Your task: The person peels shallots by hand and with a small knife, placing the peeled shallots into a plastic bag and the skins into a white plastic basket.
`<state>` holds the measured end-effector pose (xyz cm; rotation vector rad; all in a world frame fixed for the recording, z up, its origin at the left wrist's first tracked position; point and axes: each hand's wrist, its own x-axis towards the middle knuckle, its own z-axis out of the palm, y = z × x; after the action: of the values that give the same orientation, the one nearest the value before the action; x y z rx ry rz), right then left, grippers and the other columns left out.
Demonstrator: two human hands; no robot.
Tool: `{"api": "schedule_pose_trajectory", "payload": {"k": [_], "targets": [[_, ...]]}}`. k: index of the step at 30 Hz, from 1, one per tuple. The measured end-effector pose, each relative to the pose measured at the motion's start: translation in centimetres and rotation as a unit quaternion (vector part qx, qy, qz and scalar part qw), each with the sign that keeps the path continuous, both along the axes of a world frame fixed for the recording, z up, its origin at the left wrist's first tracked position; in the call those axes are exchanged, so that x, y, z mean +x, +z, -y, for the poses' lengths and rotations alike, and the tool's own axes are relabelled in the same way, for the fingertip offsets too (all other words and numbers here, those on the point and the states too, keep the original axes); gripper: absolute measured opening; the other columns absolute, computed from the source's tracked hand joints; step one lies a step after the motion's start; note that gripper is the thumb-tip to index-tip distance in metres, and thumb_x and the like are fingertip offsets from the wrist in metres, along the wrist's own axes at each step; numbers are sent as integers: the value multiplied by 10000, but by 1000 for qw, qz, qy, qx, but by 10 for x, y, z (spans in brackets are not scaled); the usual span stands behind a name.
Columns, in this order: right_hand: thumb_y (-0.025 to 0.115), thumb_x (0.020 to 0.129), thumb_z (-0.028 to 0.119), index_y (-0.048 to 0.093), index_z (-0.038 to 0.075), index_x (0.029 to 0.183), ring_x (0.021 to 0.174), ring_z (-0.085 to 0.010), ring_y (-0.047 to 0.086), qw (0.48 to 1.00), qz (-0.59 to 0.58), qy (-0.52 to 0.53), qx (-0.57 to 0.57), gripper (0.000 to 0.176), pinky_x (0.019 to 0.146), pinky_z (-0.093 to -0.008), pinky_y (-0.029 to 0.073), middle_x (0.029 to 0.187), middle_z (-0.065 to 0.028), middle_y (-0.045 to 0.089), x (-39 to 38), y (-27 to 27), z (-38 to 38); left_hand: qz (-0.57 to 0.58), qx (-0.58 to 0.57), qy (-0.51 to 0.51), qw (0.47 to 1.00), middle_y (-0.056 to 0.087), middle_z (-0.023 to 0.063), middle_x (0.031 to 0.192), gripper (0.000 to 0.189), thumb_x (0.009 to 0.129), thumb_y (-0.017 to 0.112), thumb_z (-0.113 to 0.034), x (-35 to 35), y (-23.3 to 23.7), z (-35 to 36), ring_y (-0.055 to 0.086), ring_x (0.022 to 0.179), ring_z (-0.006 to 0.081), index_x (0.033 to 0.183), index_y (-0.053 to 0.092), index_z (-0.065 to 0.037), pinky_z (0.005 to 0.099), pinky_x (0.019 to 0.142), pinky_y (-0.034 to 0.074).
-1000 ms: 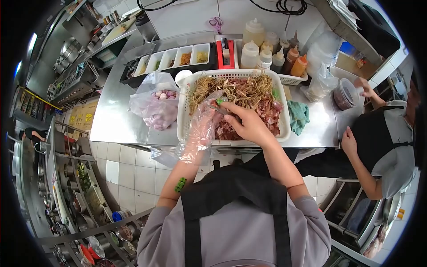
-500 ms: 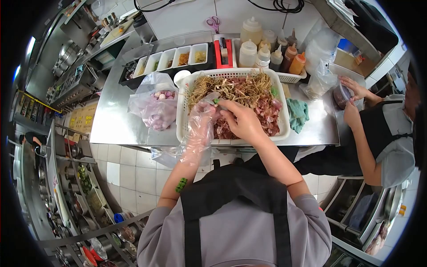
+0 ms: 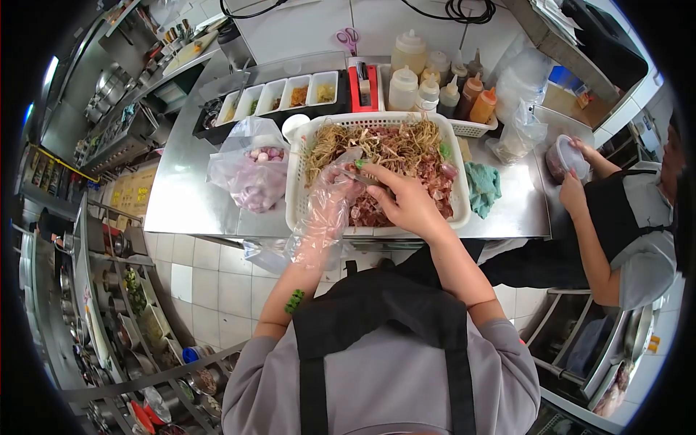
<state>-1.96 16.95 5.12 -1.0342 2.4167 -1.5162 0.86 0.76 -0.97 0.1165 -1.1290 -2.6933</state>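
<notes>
A white perforated basket (image 3: 296, 206) on the steel counter holds reddish shallot-like pieces (image 3: 435, 185) and dry, tangled roots or stems (image 3: 333, 141). Over its front part, my left hand (image 3: 341, 185) wears a loose clear plastic glove, its fingers closed around something I cannot make out. My right hand (image 3: 406, 203) is bare and closed on a small knife (image 3: 360, 178), whose blade points toward the left hand. A bit of green shows at the right fingertips. Left of the basket lies a clear bag of peeled shallots (image 3: 257, 181).
Behind the basket stand a black tray of white tubs (image 3: 272, 94), a red device (image 3: 365, 87) and squeeze bottles (image 3: 404, 87). A green cloth (image 3: 482, 188) lies to the right. A co-worker (image 3: 616, 217) at the right holds a round tub (image 3: 564, 159).
My right hand has shifted slightly right and down, and more of the knife blade now shows. The co-worker's tub has tilted, with its opening more visible.
</notes>
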Motion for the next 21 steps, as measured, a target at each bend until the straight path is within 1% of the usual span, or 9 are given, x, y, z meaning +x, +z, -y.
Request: {"api": "schedule_pose_trajectory", "payload": {"k": [2,3,5,9,11,16,18,20,21], "targets": [[568,857,151,551,113,1160,813,-357,604,995,-96,-13,-27,306,694,-405,489,982,-155,632,-2,-11,4,11,-24,3,1000,588,79,949,270,784,665,-55,2,1,0,604,860,178,1016,530,-19,293,776,524],[568,857,151,551,113,1160,813,-357,604,995,-96,-13,-27,306,694,-405,489,982,-155,632,-2,-12,5,21,-49,7,999,587,77,945,261,782,662,-52,3,3,1,602,853,175,1005,532,-16,291,774,522],[584,849,115,568,81,1142,751,-322,622,988,-146,-46,15,296,670,-359,485,958,-143,639,0,-12,7,15,-66,7,998,589,76,944,269,778,664,-54,2,-2,2,600,847,168,1010,537,-8,285,768,520],[581,849,109,580,79,1121,783,-325,624,986,-127,-93,61,274,692,-370,485,986,-155,635,-2,-10,7,-6,-92,3,996,597,72,944,306,774,673,-59,2,-1,-3,596,831,154,1043,546,16,274,760,517],[556,854,133,579,116,1117,815,-355,598,996,-62,-57,-9,265,696,-417,479,929,-150,633,-9,-11,5,5,-85,3,996,599,71,947,327,775,678,-63,1,-2,-2,596,827,153,1064,547,16,274,757,518],[558,854,136,593,106,1096,811,-357,595,991,-99,-85,-21,247,696,-421,472,918,-158,628,-22,-18,-1,35,-79,-17,996,606,84,993,362,783,682,-65,4,6,-1,597,823,158,1107,543,16,270,746,523],[557,855,138,595,105,1095,813,-359,594,990,-100,-99,-13,245,699,-421,470,919,-164,627,-24,-17,-5,-21,-12,-85,996,606,115,1050,385,790,669,-45,3,3,6,606,851,175,1146,533,8,271,750,530],[555,856,141,596,99,1096,810,-364,593,987,-66,-143,36,247,696,-428,466,910,-163,628,-25,-13,-9,-7,-15,-80,997,600,131,1079,384,791,660,-27,3,4,5,608,875,187,1151,530,1,277,760,533],[549,871,165,568,80,1135,782,-365,598,986,-88,-140,22,278,689,-417,467,871,-174,625,-25,-13,-10,7,-18,-74,997,594,147,1108,384,793,650,-10,3,4,4,610,899,199,1157,528,-6,283,770,536]]}}
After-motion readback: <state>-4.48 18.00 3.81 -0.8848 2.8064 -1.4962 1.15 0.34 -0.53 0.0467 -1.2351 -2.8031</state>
